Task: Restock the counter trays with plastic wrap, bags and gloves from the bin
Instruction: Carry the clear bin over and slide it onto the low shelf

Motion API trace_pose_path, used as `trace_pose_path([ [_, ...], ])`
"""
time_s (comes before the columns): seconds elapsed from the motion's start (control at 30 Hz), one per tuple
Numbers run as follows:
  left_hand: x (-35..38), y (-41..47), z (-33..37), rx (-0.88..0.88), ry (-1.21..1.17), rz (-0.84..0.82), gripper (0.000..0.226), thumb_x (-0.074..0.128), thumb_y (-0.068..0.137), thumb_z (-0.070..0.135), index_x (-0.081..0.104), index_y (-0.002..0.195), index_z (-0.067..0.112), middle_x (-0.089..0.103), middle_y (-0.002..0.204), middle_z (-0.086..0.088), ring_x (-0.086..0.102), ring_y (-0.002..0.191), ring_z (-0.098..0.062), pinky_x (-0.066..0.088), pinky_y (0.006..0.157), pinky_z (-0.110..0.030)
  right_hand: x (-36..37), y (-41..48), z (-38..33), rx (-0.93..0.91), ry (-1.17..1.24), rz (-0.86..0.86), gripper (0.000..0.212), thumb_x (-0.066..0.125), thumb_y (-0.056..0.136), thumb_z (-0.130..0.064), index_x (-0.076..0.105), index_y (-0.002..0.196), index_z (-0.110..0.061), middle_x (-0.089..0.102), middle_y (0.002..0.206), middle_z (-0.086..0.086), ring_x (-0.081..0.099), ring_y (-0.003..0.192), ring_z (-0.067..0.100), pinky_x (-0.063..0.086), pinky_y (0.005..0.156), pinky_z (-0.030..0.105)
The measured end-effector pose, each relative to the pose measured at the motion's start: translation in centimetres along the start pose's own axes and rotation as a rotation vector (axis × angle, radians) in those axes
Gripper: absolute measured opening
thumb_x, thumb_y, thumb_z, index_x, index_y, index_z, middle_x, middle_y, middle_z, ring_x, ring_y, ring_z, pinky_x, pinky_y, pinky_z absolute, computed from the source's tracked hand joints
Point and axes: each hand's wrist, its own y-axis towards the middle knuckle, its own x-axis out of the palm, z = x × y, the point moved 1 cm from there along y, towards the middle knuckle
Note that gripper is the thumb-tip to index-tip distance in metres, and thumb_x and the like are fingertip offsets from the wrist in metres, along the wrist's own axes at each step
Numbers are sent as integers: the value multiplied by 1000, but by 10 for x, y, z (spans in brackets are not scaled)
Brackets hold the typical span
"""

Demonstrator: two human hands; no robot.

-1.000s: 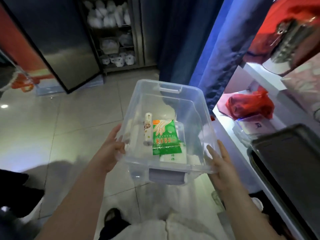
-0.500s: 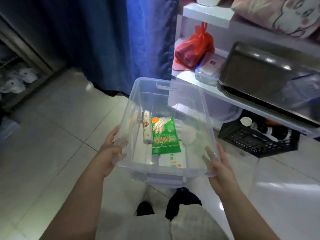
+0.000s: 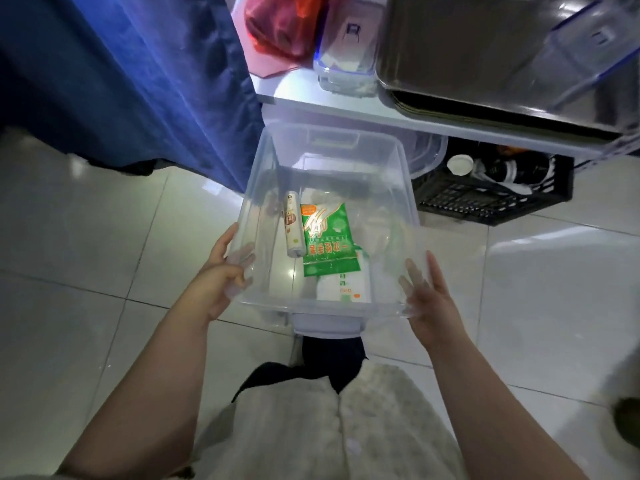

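A clear plastic bin (image 3: 263,174) hangs above the floor in front of me. My left hand (image 3: 221,271) grips its left wall near the front corner. My right hand (image 3: 429,296) is pressed flat against its right wall. Inside lie a white roll (image 3: 293,228), a green packet of gloves (image 3: 327,244) and a white packet (image 3: 343,287) partly under it. On the white counter (image 3: 346,107) ahead rest stacked metal trays (image 3: 485,64).
A blue curtain (image 3: 121,74) hangs at the left. A red bag (image 3: 277,29) and a small clear box (image 3: 346,57) are on the counter's left end. A black crate (image 3: 491,199) sits under the counter. White floor tiles lie all around.
The view has swung from the far shelving to the counter. The bin, held in both hands, has come close to the counter's edge.
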Motion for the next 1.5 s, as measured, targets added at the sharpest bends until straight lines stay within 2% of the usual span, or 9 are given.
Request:
trace_pose_path([
  [0.17, -2, 57, 28, -35, 28, 3, 98, 39, 57, -22, 50, 125, 48, 56, 130, -5, 56, 116, -19, 49, 84, -31, 25, 48, -6, -28, -139, 26, 71, 35, 88, 15, 45, 131, -41, 54, 135, 0, 58, 113, 17, 42, 76, 28],
  [0.27, -7, 93, 54, -67, 63, -11, 101, 43, 45, -17, 54, 119, 51, 56, 128, -9, 58, 108, -22, 49, 79, -33, 48, 74, -4, -52, -119, 62, 77, 32, 85, 20, 43, 133, -38, 54, 134, 2, 64, 91, 8, 49, 57, 16],
  [0.4, -16, 143, 88, -135, 201, -60, 105, 35, 62, -27, 49, 123, 58, 52, 132, 1, 58, 111, -28, 44, 84, -45, 82, 108, 2, -36, -73, 109, 84, 30, 78, 21, 39, 140, -35, 53, 135, 2, 61, 67, 5, 44, 45, 15],
  [0.7, -30, 240, 102, -106, 270, -104, 107, 32, 70, -29, 42, 131, 57, 49, 134, -4, 59, 108, -31, 40, 92, -39, 120, 198, 30, -79, -51, 179, 90, 30, 72, 21, 42, 138, -40, 46, 143, -3, 58, 104, 10, 45, 59, 15],
  [0.83, -34, 273, 74, -31, 252, -82, 106, 31, 71, -31, 39, 138, 51, 51, 139, -3, 59, 112, -28, 37, 87, -43, 111, 238, 51, -100, -43, 210, 94, 29, 66, 21, 46, 134, -42, 44, 145, -4, 46, 128, 16, 41, 79, 17],
  [1.07, -26, 316, 44, 4, 28, 0, 70, 32, 78, -29, 50, 126, 17, 53, 140, -5, 54, 119, -29, 27, 109, -66, 103, 287, 71, -203, 47, 235, 87, 32, 65, 21, 57, 125, -37, 60, 128, -8, 56, 120, 18, 47, 97, 35],
  [1.3, -17, 343, 29, 9, -31, -4, 63, 39, 78, -25, 59, 113, 24, 59, 127, -3, 56, 113, -23, 38, 103, -62, 90, 306, 96, -190, 97, 298, 52, 47, 83, 0, 59, 121, -33, 71, 109, -12, 66, 105, 14, 46, 94, 52],
  [1.4, -16, 350, 32, 7, -53, -61, 52, 44, 84, -14, 59, 118, 23, 62, 125, -1, 58, 114, -22, 45, 94, -56, 90, 307, 94, -206, 116, 204, 61, 42, 85, 7, 58, 122, -38, 69, 116, -9, 66, 104, 12, 48, 89, 56],
  [1.5, -17, 357, 40, -29, -124, -130, 28, 47, 94, 17, 58, 120, 21, 61, 128, -3, 55, 123, -26, 37, 102, -55, 93, 313, 82, -211, 171, 147, 66, 39, 86, 13, 55, 126, -37, 61, 126, -4, 66, 106, 12, 52, 82, 54],
])
